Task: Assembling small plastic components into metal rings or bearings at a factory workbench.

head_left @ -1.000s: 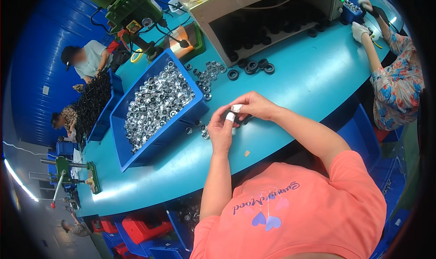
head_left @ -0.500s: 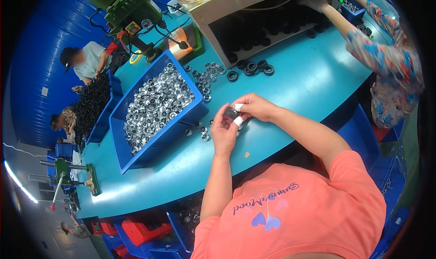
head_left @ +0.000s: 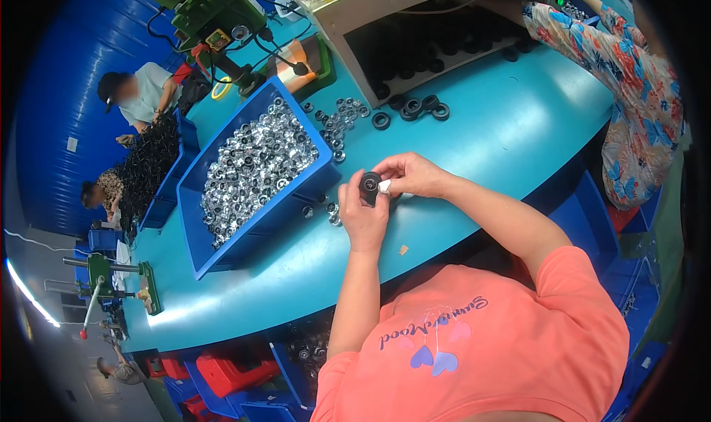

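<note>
Between my two hands is a small black wheel with a shiny centre, its round face turned up. My left hand grips it from the near left side, fingers and thumb round its rim. From the right, my right hand pinches the same wheel, with a white wrap on a fingertip against its edge. Both hands are just above the table. Close to my left hand lie a few loose silver hubs. Several black rubber rings lie beyond my hands.
A blue bin full of silver hubs stands left of my hands. Past it are more loose hubs and a green press machine. A pale open-fronted box holds black rings. At right, a co-worker's patterned sleeve reaches towards it.
The wheel has turned between my fingers, so its round face now shows. My left hand has shifted slightly left. The co-worker's arm at the right has reached farther into the box.
</note>
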Demonstrator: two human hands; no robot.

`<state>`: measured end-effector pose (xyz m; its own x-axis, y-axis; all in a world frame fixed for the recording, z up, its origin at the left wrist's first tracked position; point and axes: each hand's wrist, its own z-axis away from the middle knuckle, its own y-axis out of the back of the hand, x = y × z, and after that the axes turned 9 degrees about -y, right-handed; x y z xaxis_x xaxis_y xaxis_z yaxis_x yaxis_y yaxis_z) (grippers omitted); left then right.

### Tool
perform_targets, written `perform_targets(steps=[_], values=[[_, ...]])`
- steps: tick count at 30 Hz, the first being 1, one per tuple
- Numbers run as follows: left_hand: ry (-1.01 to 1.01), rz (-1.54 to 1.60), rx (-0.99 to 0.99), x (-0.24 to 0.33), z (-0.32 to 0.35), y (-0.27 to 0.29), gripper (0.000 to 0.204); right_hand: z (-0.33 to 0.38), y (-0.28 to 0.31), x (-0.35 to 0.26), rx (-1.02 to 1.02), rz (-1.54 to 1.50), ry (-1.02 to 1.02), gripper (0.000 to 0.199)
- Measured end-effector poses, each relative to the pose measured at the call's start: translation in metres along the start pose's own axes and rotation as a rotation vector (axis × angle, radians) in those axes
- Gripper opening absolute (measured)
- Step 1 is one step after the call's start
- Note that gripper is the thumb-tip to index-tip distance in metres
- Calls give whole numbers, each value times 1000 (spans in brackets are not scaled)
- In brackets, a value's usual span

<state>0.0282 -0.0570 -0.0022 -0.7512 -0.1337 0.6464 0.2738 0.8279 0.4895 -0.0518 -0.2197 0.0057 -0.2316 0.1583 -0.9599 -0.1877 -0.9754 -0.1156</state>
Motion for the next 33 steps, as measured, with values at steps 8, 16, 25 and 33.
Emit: perform_targets(steps=[8, 16, 25, 33], values=[[-132, -143, -18, -4, 4, -5, 49, -6, 2, 7, 53, 25, -72, 35], [-51, -84, -20, 0, 3, -2, 48, 1, 4, 0, 34, -29, -23, 32], [8, -24, -18, 1, 1, -2, 39, 0, 11, -4, 16, -34, -54, 28], [51, 70, -55, 21, -1, 16, 39, 1, 9, -6, 128, 107, 28, 27]])
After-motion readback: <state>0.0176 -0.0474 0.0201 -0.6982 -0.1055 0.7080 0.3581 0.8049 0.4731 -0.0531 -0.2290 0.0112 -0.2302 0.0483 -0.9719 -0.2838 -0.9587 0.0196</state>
